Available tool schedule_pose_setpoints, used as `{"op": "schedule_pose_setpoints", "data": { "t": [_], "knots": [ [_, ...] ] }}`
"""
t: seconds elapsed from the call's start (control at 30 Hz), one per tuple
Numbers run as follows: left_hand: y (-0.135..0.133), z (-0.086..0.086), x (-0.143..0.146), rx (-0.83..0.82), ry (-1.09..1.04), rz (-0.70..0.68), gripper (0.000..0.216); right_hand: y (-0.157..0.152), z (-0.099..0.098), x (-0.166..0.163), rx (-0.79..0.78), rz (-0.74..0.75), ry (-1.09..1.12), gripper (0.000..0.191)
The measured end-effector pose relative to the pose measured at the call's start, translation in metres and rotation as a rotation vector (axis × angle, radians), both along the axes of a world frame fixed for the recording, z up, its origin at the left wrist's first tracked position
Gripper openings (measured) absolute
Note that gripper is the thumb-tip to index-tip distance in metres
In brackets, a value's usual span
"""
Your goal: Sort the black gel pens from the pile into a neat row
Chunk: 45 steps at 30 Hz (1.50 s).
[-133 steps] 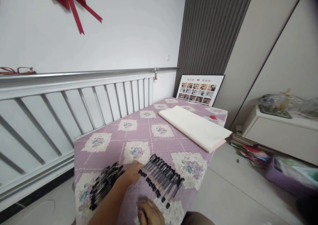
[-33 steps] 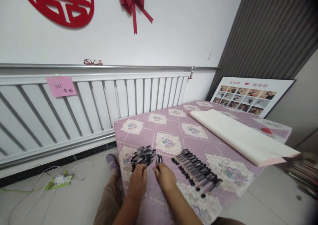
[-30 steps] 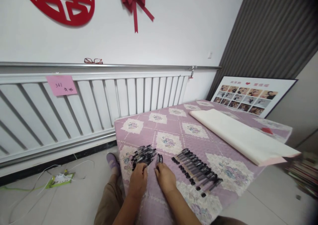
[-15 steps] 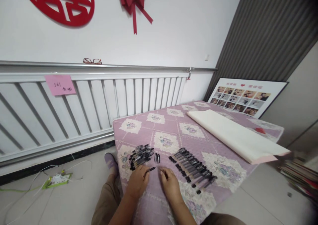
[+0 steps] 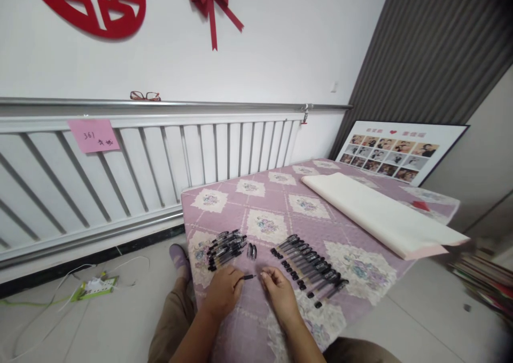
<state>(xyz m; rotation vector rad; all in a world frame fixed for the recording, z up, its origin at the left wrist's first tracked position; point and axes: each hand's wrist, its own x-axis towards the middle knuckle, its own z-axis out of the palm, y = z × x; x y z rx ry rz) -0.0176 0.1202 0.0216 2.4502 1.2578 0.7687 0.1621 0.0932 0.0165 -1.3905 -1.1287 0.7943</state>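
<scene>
On the near part of the bench [image 5: 208,218], a pile of pens [image 5: 226,249] lies to the left and a row of pens [image 5: 308,264] to the right, with two caps [image 5: 251,251] between them. In front of the pile is the left hand [image 5: 225,288], its pen [image 5: 249,277] pointing toward the right hand [image 5: 280,293], which is just beside the tip. A folded sheet [image 5: 377,213] lies behind and right of the row; a photo board [image 5: 395,152] stands beyond it. Behind the bench runs a radiator [image 5: 204,157], glasses [image 5: 145,95] resting on the pipe [image 5: 224,105] above. A power strip [image 5: 95,288] lies on the floor [image 5: 128,309], left.
</scene>
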Motion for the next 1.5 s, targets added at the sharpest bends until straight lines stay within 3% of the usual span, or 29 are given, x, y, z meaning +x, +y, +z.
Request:
{"op": "schedule_pose_setpoints", "data": {
  "t": [0.6, 1.03, 1.5],
  "knots": [
    [0.000, -0.002, -0.001, 0.007, 0.012, -0.035, 0.020, 0.003, -0.010, -0.002, -0.012, 0.199, -0.055, 0.028],
    [0.001, -0.003, 0.000, 0.026, 0.080, -0.056, 0.018, -0.001, 0.006, -0.001, -0.038, 0.236, -0.157, 0.019],
    [0.001, -0.002, 0.001, 0.005, 0.087, -0.030, 0.020, -0.002, 0.006, -0.002, -0.033, 0.225, -0.238, 0.017]
  ]
}}
